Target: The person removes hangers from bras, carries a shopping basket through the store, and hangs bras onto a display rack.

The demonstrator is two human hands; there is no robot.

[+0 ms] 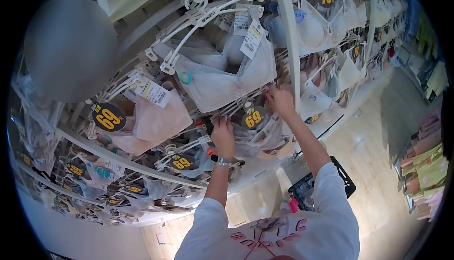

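Observation:
My left hand (222,131), with a watch on the wrist, is closed at the left end of a bra hanger (247,104) in the lower row. My right hand (282,101) is closed at that hanger's right end; its fingertips are partly hidden. Between my hands hangs a dark round price tag (253,117) reading 69. Just above them is a pale lace-edged bra (213,82) on a white hanger (206,17), with paper labels and a round turquoise sticker. Below my hands hang more light-coloured bras (265,144).
White curved display rails (289,33) carry many hanging bras. A pink bra (163,113) hangs to the left. A dark case-like object (302,189) stands on the wooden floor (364,160). Folded or hanging garments (428,160) are at the far right.

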